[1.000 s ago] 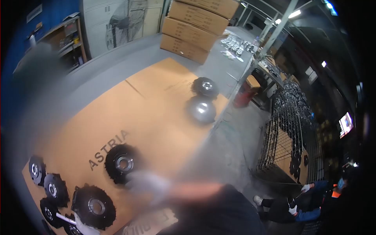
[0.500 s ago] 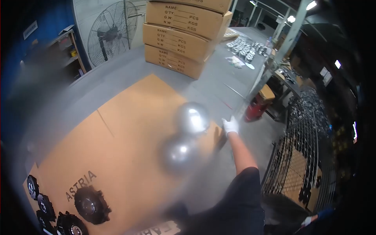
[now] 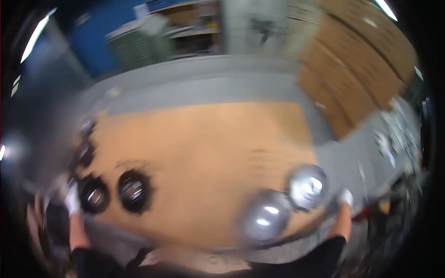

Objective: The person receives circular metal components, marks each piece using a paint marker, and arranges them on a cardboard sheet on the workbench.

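Two hands in white gloves reach out at opposite ends of the desk point(image 3: 250, 88), arms spread wide apart. The left hand point(image 3: 71, 200) is beside the nearest dark wheel point(image 3: 94, 194); the right hand point(image 3: 345, 197) is just beyond the right edge of the cardboard sheet point(image 3: 208, 139). Blur covers the fingers: from here I cannot tell whether either set is spread, pressed together or pinching anything.

On the sheet, near right, sits a silver dome point(image 3: 266, 216); a second bright dome point(image 3: 308, 186) sits just beside it, closer to the right hand. Near left, another dark wheel point(image 3: 134, 190) lies to the right of the first, hub upward. Further back along the sheet's left edge are two smaller wheels point(image 3: 85, 154).

Beyond the sheet, far right, brown cartons point(image 3: 357, 74) are stacked on the desk. Behind the desk stand a green louvred unit point(image 3: 139, 44) and an open shelf unit point(image 3: 194, 33).
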{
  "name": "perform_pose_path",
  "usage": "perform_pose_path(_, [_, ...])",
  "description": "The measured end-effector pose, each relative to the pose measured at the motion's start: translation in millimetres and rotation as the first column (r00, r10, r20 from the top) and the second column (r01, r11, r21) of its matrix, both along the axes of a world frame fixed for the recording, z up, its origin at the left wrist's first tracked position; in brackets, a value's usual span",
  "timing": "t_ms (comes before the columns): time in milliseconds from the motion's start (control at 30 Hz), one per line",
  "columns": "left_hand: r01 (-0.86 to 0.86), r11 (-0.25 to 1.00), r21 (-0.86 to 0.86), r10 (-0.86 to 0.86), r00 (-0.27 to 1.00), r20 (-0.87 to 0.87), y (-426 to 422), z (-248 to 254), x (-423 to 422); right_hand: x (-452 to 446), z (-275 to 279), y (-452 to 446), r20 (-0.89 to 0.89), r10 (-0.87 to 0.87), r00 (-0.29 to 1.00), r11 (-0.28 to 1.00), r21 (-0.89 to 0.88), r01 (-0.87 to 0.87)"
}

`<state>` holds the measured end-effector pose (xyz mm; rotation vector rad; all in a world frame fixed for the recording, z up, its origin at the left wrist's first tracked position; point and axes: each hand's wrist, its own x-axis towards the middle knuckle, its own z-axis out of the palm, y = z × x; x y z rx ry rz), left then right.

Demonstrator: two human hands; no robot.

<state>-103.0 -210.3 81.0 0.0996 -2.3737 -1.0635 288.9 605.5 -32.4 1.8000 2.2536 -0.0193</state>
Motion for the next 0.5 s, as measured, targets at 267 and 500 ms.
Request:
perform_pose_path(267, [0.038, 0.983, -0.177, -0.025, 0.997, 0.08, -79, -47, -21, -100, 59, -147, -0.991, -0.09, 0.1, 0.993, -0.096, -0.064])
perform_pose_path(500, [0.124, 0.917, 0.38, -0.222, 0.949, 0.226, -68, -35, -14, -251, 154, -552, -0.879, 0.29, 0.377, 0.3, -0.291, -0.909])
